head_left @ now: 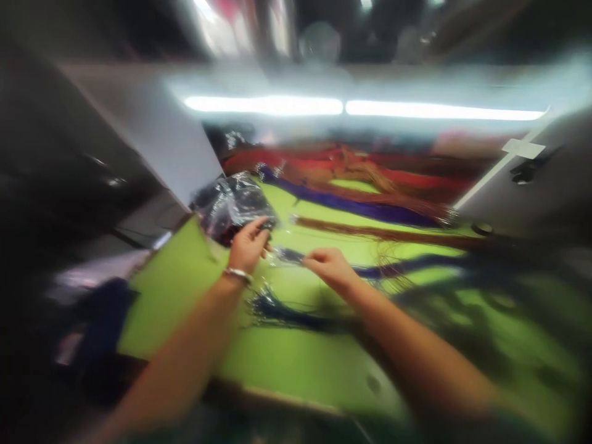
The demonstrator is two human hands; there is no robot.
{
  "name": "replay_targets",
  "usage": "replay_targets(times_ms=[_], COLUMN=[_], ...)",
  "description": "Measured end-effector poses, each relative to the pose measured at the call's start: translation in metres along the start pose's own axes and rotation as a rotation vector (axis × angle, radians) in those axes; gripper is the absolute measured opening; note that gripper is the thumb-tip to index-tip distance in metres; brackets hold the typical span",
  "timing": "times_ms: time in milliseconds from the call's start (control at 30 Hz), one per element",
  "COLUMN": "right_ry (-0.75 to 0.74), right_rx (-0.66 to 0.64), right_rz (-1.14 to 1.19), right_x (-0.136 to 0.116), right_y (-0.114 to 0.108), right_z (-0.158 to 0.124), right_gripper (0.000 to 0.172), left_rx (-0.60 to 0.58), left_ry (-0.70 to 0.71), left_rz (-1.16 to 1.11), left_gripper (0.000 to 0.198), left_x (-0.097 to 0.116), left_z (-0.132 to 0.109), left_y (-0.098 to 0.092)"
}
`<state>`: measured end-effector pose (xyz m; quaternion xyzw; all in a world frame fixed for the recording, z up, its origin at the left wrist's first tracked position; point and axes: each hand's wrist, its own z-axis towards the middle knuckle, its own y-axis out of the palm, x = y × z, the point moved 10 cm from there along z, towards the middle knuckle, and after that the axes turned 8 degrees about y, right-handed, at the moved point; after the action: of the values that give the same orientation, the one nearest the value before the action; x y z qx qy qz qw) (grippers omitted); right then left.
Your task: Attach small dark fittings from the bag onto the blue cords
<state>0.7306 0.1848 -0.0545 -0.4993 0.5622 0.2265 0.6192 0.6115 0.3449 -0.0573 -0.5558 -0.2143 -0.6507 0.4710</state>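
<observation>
My right hand (330,268) is closed in a pinch at the end part of a bundle of dark blue wires (291,254), whose pale tips point left. The wires run on to the right behind the hand. To the left, my left hand (250,246), with a bracelet at the wrist, has its fingers curled together near those tips. What it holds, if anything, is too small and blurred to make out. Just behind the left hand lies a clear plastic bag (231,206) with dark contents. A second dark blue wire bundle (287,311) with shiny ends lies nearer me.
On the green tabletop (282,357), a brown wire bundle (351,229), a purple bundle (342,203) and red-orange bundles (319,166) lie towards the back. Grey side panels (152,129) flank the bench under a lit tube lamp (268,105). Dark wires (485,271) spread at right.
</observation>
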Motion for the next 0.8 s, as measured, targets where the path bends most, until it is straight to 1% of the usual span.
replay_targets(times_ms=[67, 100, 167, 267, 333, 433, 533, 633, 733, 800], right_ry=[-0.014, -0.021, -0.036, -0.049, -0.056, -0.073, -0.086, -0.082, -0.083, -0.108], right_rx=[0.010, 0.013, 0.022, 0.064, 0.087, 0.082, 0.072, 0.099, 0.127, 0.142], right_rz=[-0.019, -0.027, -0.042, -0.074, -0.107, -0.160, -0.243, -0.350, -0.418, -0.454], right_x=[0.001, 0.002, 0.003, 0.004, 0.006, 0.007, 0.007, 0.006, 0.004, 0.001], right_y=[-0.001, -0.001, -0.002, -0.006, -0.006, -0.001, 0.005, 0.004, 0.001, 0.001], right_z=[0.000, 0.000, 0.000, -0.001, -0.001, -0.001, -0.003, -0.006, -0.008, -0.009], right_gripper=[0.018, 0.018, 0.017, 0.017, 0.017, 0.019, 0.021, 0.021, 0.020, 0.020], left_rx=[-0.065, -0.087, -0.112, -0.148, -0.169, -0.178, -0.191, -0.194, -0.172, -0.183], left_ry=[-0.124, -0.186, -0.297, -0.392, -0.429, -0.454, -0.483, -0.519, -0.564, -0.578], left_rz=[-0.225, -0.303, -0.429, -0.588, -0.693, -0.819, -0.850, -0.847, -0.869, -0.876], left_gripper=[0.051, 0.050, 0.043, 0.034, 0.029, 0.019, 0.015, 0.010, 0.018, 0.023], left_x=[-0.001, -0.003, -0.008, -0.010, -0.008, -0.004, -0.005, -0.009, -0.013, -0.013], left_z=[-0.021, -0.032, -0.050, -0.065, -0.069, -0.072, -0.076, -0.077, -0.078, -0.079], left_y=[0.019, 0.027, 0.040, 0.052, 0.058, 0.064, 0.070, 0.073, 0.073, 0.074])
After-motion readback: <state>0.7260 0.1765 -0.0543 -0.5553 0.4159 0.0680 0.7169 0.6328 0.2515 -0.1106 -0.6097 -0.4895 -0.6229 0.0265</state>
